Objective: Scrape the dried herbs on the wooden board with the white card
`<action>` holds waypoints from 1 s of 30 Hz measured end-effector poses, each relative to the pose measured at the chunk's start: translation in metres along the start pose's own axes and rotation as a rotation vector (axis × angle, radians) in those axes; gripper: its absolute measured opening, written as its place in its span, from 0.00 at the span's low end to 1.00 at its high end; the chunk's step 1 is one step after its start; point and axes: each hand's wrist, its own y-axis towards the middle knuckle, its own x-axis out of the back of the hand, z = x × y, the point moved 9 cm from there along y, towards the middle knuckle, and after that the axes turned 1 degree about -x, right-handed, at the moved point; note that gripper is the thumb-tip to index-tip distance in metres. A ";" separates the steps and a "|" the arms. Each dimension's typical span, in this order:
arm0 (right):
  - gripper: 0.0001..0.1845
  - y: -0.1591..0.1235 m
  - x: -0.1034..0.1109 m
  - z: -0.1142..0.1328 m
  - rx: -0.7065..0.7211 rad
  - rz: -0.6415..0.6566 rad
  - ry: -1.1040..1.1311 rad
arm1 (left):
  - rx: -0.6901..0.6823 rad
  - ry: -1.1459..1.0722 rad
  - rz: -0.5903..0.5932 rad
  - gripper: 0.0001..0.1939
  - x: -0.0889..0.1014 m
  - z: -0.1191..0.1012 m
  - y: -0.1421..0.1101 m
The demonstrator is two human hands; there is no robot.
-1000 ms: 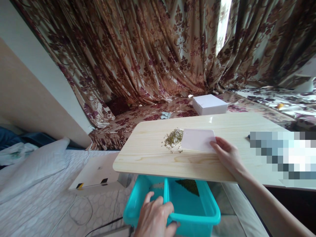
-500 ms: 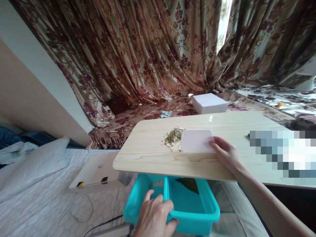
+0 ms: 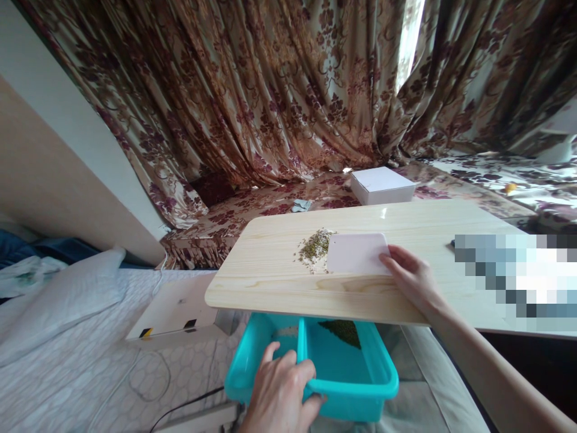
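My right hand (image 3: 412,278) is closed on the right edge of a white flat scraper card (image 3: 357,254), which lies on the light wooden tabletop (image 3: 279,285). The card's left edge touches a small heap of green and pale grains (image 3: 315,246). My left hand (image 3: 282,391) grips the near rim of a turquoise plastic bin (image 3: 356,394) held under the table's front edge. The bin has two compartments; a patch of green grains (image 3: 341,331) lies in the right one.
A white box (image 3: 382,186) sits behind the table on patterned cloth, below heavy floral curtains (image 3: 288,90). A flat white device (image 3: 174,313) with a cable lies on the bed at left, beside a pillow (image 3: 58,300). A blurred-out patch covers the table's right part.
The card has crept slightly left against the grain heap, pushing it tighter. The bin and my left hand have stayed under the table edge.
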 end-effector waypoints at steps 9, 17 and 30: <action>0.09 -0.001 -0.004 0.003 -0.011 0.029 -0.006 | -0.011 0.003 -0.011 0.02 0.000 0.001 0.000; 0.09 -0.003 -0.003 0.003 -0.020 0.012 0.026 | -0.006 0.002 -0.017 0.02 0.000 0.000 -0.001; 0.09 -0.002 0.000 0.001 -0.039 -0.011 -0.003 | -0.003 -0.010 -0.028 0.03 0.000 0.002 0.000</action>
